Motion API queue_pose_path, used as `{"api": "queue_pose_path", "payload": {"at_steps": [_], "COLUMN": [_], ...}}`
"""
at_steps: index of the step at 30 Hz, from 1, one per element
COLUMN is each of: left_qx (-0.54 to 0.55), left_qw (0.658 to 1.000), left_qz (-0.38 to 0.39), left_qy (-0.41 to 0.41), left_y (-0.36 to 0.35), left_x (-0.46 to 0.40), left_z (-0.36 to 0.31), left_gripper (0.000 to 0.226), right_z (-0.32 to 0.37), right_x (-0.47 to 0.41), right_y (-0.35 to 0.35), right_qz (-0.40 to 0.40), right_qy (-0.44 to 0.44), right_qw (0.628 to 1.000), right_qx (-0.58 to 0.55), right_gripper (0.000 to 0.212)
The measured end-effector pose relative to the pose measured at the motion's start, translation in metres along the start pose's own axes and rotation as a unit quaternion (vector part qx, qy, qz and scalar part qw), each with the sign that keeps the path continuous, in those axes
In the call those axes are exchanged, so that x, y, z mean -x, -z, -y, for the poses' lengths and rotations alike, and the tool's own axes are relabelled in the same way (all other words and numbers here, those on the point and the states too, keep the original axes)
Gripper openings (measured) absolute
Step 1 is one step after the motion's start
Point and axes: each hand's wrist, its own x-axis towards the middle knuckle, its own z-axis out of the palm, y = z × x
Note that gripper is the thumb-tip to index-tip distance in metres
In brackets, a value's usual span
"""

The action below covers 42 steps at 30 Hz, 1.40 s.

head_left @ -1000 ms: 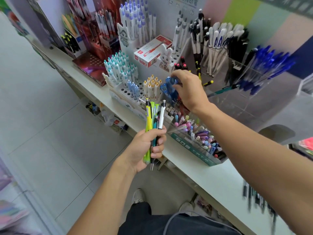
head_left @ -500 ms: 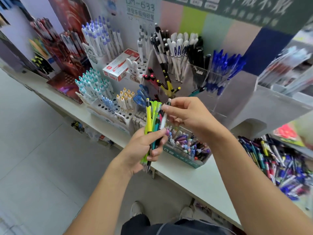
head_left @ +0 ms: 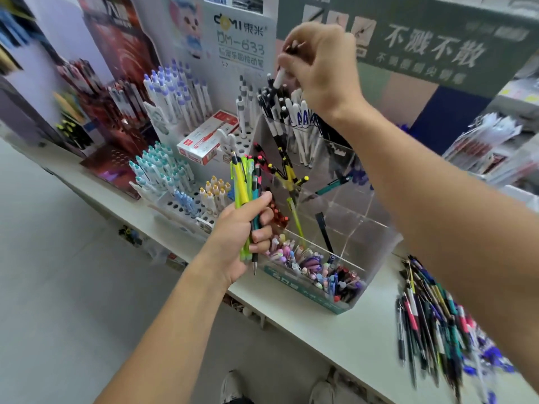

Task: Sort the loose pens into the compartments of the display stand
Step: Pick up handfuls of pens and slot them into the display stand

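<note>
1. Head view, upper centre: the right hand (head_left: 319,68) pinches a white-barrelled, black-ended pen (head_left: 280,74) in a closed grip, just above the white-and-black pens in the back compartment of the clear acrylic display stand (head_left: 376,228).
2. Head view, centre: the left hand (head_left: 243,228) grips a bundle of yellow, green and teal pens (head_left: 245,196) upright.
3. Head view, lower right: loose mixed pens (head_left: 431,322) lie on the white table (head_left: 335,330).
4. Advice: lower the pen tip-down among matching pens, releasing only once it is inside.
</note>
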Motion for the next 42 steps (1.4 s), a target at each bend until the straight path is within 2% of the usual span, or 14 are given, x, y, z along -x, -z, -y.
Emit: {"api": "queue_pose_path", "payload": {"at_steps": [3, 6, 10, 15, 21, 24, 25, 28, 31, 33, 35, 38, 40, 42], "left_qx": [-0.014, -0.008, -0.013, -0.004, 0.064, 0.064, 0.058, 0.032, -0.005, -0.018, -0.023, -0.064, -0.158, -0.244], "left_qw": [1.000, 1.000, 1.000, 0.999, 0.989, 0.988, 0.990, 0.993, 0.995, 0.995, 0.994, 0.995, 0.987, 0.969], "left_qz": [0.001, 0.000, -0.001, 0.033, 0.132, 0.135, 0.128, 0.113, 0.103, 0.103, 0.105, 0.072, 0.036, 0.004], "left_qy": [-0.010, -0.013, -0.015, -0.005, 0.026, 0.032, 0.031, 0.024, 0.016, 0.010, 0.007, 0.004, -0.015, -0.037], "left_y": [0.005, 0.008, 0.011, 0.014, 0.019, 0.019, 0.018, 0.015, 0.014, 0.012, 0.009, 0.007, 0.009, 0.013], "left_x": [0.001, 0.006, 0.008, 0.005, 0.007, 0.007, 0.006, 0.006, 0.006, 0.007, 0.008, 0.007, 0.006, 0.001], "left_z": [-0.003, -0.002, -0.001, -0.006, -0.005, -0.003, -0.003, -0.001, 0.003, 0.006, 0.008, 0.011, 0.017, 0.028], "left_gripper": [0.025, 0.021, 0.017, 0.006, 0.016, 0.017, 0.016, 0.013, 0.012, 0.011, 0.010, 0.016, 0.020, 0.025], "right_z": [-0.002, 0.002, 0.007, -0.003, -0.021, -0.022, -0.022, -0.024, -0.028, -0.036, -0.039, -0.019, -0.003, 0.009], "right_x": [-0.018, -0.025, -0.029, -0.018, -0.021, -0.022, -0.019, -0.013, -0.011, -0.008, -0.004, 0.005, 0.021, 0.056], "right_y": [-0.014, -0.018, -0.010, -0.018, -0.032, -0.034, -0.035, -0.040, -0.036, -0.032, -0.033, -0.025, -0.008, 0.010], "right_qz": [0.107, 0.158, 0.144, 0.211, 0.169, 0.161, 0.169, 0.207, 0.237, 0.228, 0.245, 0.265, 0.216, 0.161], "right_qy": [0.010, 0.003, 0.021, 0.076, 0.018, 0.015, 0.022, 0.064, 0.092, 0.105, 0.104, 0.068, 0.048, 0.001], "right_qw": [0.983, 0.967, 0.964, 0.922, 0.945, 0.942, 0.936, 0.912, 0.885, 0.859, 0.850, 0.875, 0.911, 0.962], "right_qx": [0.152, 0.201, 0.222, 0.315, 0.280, 0.294, 0.310, 0.347, 0.389, 0.446, 0.455, 0.400, 0.348, 0.222], "right_gripper": [0.022, 0.027, 0.025, 0.029, 0.030, 0.035, 0.034, 0.015, 0.043, 0.055, 0.066, 0.067, 0.063, 0.048]}}
